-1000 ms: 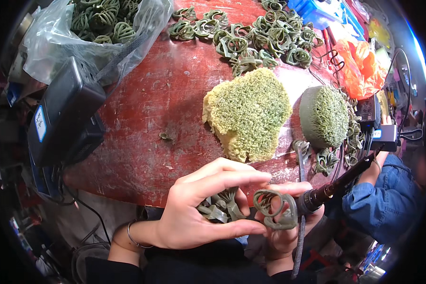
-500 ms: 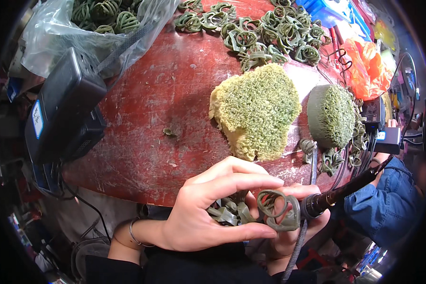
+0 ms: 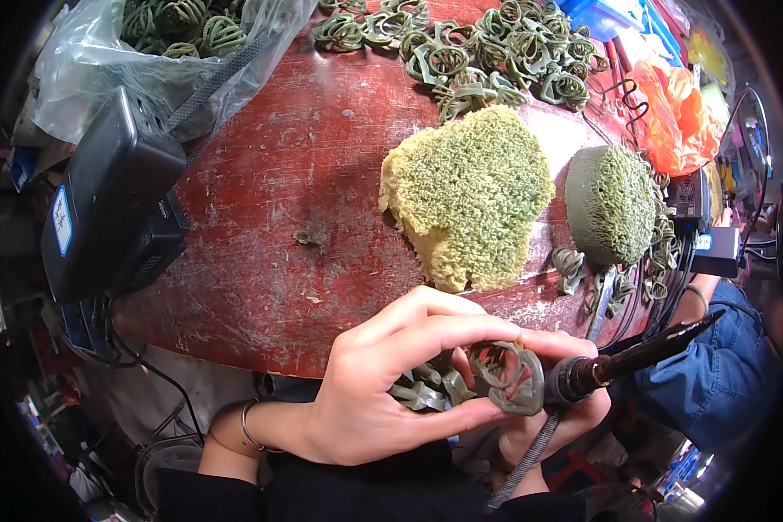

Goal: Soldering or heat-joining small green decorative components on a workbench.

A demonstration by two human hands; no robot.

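My left hand [image 3: 383, 383] is closed around several dark green looped, wax-like pieces [image 3: 431, 385] in its palm. Between its thumb and fingertips it pinches one more green looped piece [image 3: 513, 376], which faces the tool's dark collar. My right hand [image 3: 574, 418], partly hidden behind that piece, grips a soldering-iron-like tool [image 3: 648, 348] with a blackened tip pointing right, away from the piece. A narrow grey metal bar [image 3: 600, 304] juts up from beside my right fingers; I cannot tell whether they hold it. A braided grey cord [image 3: 526, 461] runs below.
On the worn red table [image 3: 261, 252] lie a yellow-green spongy block [image 3: 470, 200], a round green block [image 3: 613, 204] and heaped looped pieces [image 3: 531, 52]. A plastic bag [image 3: 87, 78] and black device [image 3: 113, 191] stand left. At right are an orange bag [image 3: 679, 122] and another person's denim-clad leg [image 3: 705, 374].
The pinched looped piece has turned and shifted slightly left and up. The grey metal bar now leans more to the right, and the braided cord has swung. Both hands keep their grips.
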